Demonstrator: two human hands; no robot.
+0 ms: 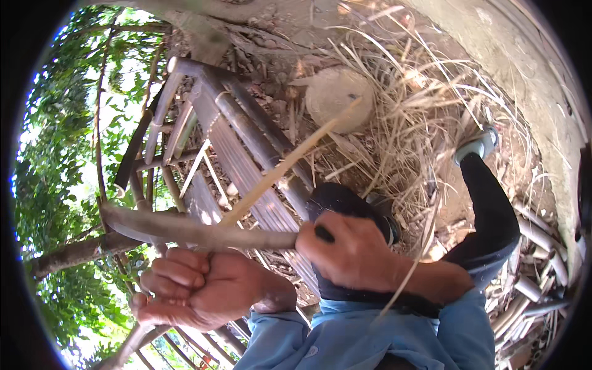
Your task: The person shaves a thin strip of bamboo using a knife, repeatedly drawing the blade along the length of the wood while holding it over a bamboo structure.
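Observation:
My right hand [345, 250] is closed around the handle end of a machete [185, 228]; its long, slightly blurred blade points left. Below the blade my left hand [209, 287] is turned palm up, fingers curled. A pale split bamboo strip [280, 166] slants from the upper right down behind the blade, toward my left fingers. It looks gripped there, though the blade covers the spot where strip and fingers meet. A thinner pale strip [410, 274] crosses in front of my right forearm; what supports it cannot be made out.
A slatted bamboo bench [246, 166] stands at my left, with leafy greenery [68, 142] beyond. Ahead on the dirt is a round chopping block [336, 98], beside heaped bamboo shavings [407, 129]. Cut bamboo pieces [527, 290] lie at lower right, near a low earthen wall [524, 68].

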